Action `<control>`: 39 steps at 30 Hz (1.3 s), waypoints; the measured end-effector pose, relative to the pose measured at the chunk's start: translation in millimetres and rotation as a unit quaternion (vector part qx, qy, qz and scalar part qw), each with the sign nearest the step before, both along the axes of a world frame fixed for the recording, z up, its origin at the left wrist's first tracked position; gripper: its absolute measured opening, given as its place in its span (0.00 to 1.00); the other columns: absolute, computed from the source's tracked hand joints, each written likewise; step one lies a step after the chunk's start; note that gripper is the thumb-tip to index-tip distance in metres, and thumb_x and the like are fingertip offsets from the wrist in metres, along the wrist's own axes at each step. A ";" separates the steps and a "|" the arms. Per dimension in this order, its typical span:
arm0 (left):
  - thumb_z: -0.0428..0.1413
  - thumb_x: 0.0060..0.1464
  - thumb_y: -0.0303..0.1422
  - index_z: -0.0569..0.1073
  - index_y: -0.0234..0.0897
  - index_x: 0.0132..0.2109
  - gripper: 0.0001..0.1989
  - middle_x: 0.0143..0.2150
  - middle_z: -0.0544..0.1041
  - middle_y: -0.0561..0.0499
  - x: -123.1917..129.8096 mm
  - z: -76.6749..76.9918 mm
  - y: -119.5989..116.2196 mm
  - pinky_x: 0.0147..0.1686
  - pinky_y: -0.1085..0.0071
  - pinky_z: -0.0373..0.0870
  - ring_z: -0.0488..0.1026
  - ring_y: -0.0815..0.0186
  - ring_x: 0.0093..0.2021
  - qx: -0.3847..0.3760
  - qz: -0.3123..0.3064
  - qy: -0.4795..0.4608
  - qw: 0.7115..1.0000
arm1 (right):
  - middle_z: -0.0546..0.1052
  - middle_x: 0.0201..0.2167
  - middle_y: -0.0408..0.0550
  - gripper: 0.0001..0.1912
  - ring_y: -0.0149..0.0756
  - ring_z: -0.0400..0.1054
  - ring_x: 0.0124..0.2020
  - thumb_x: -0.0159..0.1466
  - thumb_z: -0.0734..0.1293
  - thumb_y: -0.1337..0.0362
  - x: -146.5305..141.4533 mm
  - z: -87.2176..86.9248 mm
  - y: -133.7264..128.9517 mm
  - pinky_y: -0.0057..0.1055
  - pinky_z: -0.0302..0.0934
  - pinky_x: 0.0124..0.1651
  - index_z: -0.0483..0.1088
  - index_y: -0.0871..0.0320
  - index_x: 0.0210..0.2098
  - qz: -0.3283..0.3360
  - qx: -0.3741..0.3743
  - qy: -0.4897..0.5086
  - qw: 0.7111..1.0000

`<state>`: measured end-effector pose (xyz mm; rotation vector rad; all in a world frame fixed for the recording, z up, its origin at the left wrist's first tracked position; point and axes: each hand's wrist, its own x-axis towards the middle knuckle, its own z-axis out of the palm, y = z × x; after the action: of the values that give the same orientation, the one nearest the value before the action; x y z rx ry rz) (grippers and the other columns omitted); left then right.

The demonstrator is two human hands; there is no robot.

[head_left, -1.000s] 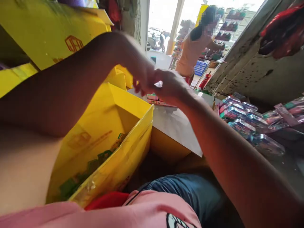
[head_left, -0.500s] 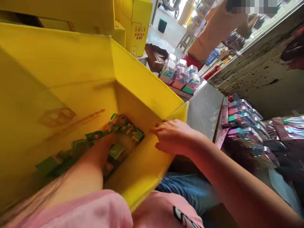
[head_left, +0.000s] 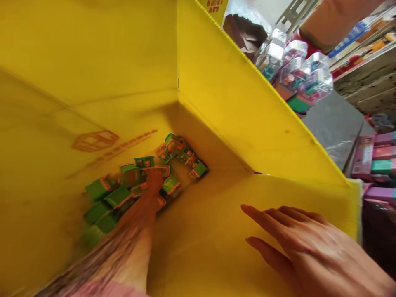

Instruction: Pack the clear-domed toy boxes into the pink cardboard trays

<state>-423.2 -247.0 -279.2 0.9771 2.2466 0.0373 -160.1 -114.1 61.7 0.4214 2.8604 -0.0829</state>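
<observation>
A deep yellow box (head_left: 216, 214) fills most of the view. Low inside it lie several small green packages (head_left: 130, 175) with orange printing and what look like clear fronts. My left arm reaches down into the box, and my left hand (head_left: 155, 180) is among the packages, touching or very near them. Its fingers are too dim and hidden to show whether they hold one. Over the box's right-hand wall is my right hand (head_left: 305, 237), open with fingers stretched and thumb apart, holding nothing.
Beyond the box's rim, clear plastic packs (head_left: 297, 74) with pink and green bases stand on a grey surface (head_left: 332, 123). An open brown carton (head_left: 244, 35) is behind them. More pink and purple packs (head_left: 382, 159) sit at the right edge. Part of a person's leg (head_left: 337, 22) shows at the top.
My view has moved closer over the box. My right hand, earlier closed at the box's edge, now has its fingers stretched apart. My left hand stays down among the green packages.
</observation>
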 end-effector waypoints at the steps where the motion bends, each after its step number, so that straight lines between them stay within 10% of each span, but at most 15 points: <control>1: 0.53 0.64 0.37 0.66 0.33 0.59 0.20 0.60 0.65 0.41 -8.0 -10.3 -3.5 0.53 0.54 0.68 0.65 0.53 0.58 -0.010 0.008 0.016 1.000 | 0.82 0.35 0.48 0.18 0.43 0.76 0.32 0.68 0.60 0.58 -0.6 -1.5 1.1 0.38 0.68 0.30 0.72 0.52 0.54 0.008 0.002 0.008 1.000; 8: 0.46 0.60 0.23 0.63 0.30 0.59 0.20 0.55 0.67 0.39 -25.6 -45.7 5.6 0.52 0.61 0.56 0.57 0.51 0.58 -0.015 -0.046 0.044 0.998 | 0.81 0.33 0.48 0.18 0.44 0.76 0.30 0.67 0.59 0.57 -12.4 -10.6 1.0 0.39 0.68 0.30 0.72 0.52 0.53 -0.004 0.023 0.035 0.999; 17: 0.59 0.51 0.27 0.71 0.25 0.44 0.12 0.47 0.71 0.41 -38.4 -22.0 24.1 0.51 0.64 0.56 0.64 0.53 0.52 0.023 -0.127 0.022 0.991 | 0.81 0.36 0.50 0.24 0.46 0.75 0.32 0.67 0.59 0.51 -8.0 -20.7 0.3 0.38 0.68 0.31 0.66 0.47 0.61 -0.034 0.017 0.060 0.997; 20: 0.59 0.53 0.34 0.72 0.26 0.45 0.16 0.45 0.72 0.46 -66.6 17.0 43.0 0.45 0.72 0.57 0.65 0.62 0.46 0.041 -0.150 -0.006 0.988 | 0.79 0.44 0.53 0.30 0.48 0.76 0.36 0.65 0.61 0.49 -16.3 -18.7 3.3 0.40 0.70 0.32 0.59 0.47 0.66 -0.047 0.002 0.063 0.997; 24: 0.60 0.51 0.40 0.72 0.31 0.52 0.24 0.45 0.72 0.54 -97.4 117.6 79.0 0.41 0.78 0.58 0.67 0.70 0.42 0.146 -0.223 -0.094 0.959 | 0.69 0.61 0.57 0.44 0.58 0.72 0.51 0.62 0.63 0.43 -31.4 -10.6 6.9 0.50 0.74 0.39 0.45 0.47 0.72 -0.079 0.011 0.071 0.994; 28: 0.59 0.45 0.43 0.73 0.32 0.50 0.27 0.47 0.70 0.57 -79.3 234.6 97.0 0.52 0.70 0.59 0.69 0.64 0.49 0.273 -0.316 -0.207 0.885 | 0.57 0.68 0.60 0.52 0.66 0.65 0.58 0.59 0.60 0.35 -41.8 -3.1 5.6 0.59 0.73 0.44 0.37 0.52 0.73 -0.115 0.053 0.076 0.989; 31: 0.58 0.44 0.43 0.73 0.36 0.52 0.28 0.47 0.70 0.58 -52.6 284.4 97.1 0.54 0.68 0.62 0.70 0.62 0.50 0.355 -0.333 -0.290 0.824 | 0.60 0.66 0.61 0.54 0.67 0.68 0.55 0.58 0.59 0.33 -45.4 -0.3 2.8 0.57 0.74 0.39 0.35 0.52 0.73 -0.135 0.044 0.085 0.986; 33: 0.63 0.40 0.43 0.73 0.39 0.53 0.30 0.48 0.72 0.57 -45.3 287.3 97.9 0.54 0.68 0.63 0.71 0.60 0.50 0.372 -0.327 -0.351 0.795 | 0.68 0.60 0.60 0.52 0.62 0.74 0.44 0.59 0.60 0.35 -46.4 0.7 1.3 0.51 0.73 0.29 0.35 0.49 0.73 -0.154 0.028 0.098 0.983; 36: 0.65 0.39 0.48 0.71 0.36 0.56 0.37 0.51 0.74 0.52 -52.2 247.4 104.0 0.55 0.64 0.65 0.71 0.55 0.53 0.333 -0.283 -0.476 0.763 | 0.75 0.50 0.57 0.48 0.53 0.74 0.29 0.59 0.63 0.38 -46.6 2.0 0.3 0.42 0.63 0.17 0.41 0.46 0.71 -0.168 0.007 0.092 0.981; 39: 0.48 0.58 0.53 0.69 0.28 0.56 0.33 0.49 0.77 0.44 -57.4 179.1 107.6 0.51 0.62 0.69 0.73 0.59 0.49 0.227 -0.174 -0.467 0.836 | 0.76 0.46 0.55 0.47 0.51 0.73 0.28 0.57 0.66 0.41 -45.4 2.7 0.6 0.40 0.59 0.16 0.45 0.46 0.69 -0.175 -0.004 0.071 0.982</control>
<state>-480.6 -139.4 -100.0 1.2368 1.1444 0.7511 -205.5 -113.6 64.4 0.9485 2.8882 -0.1944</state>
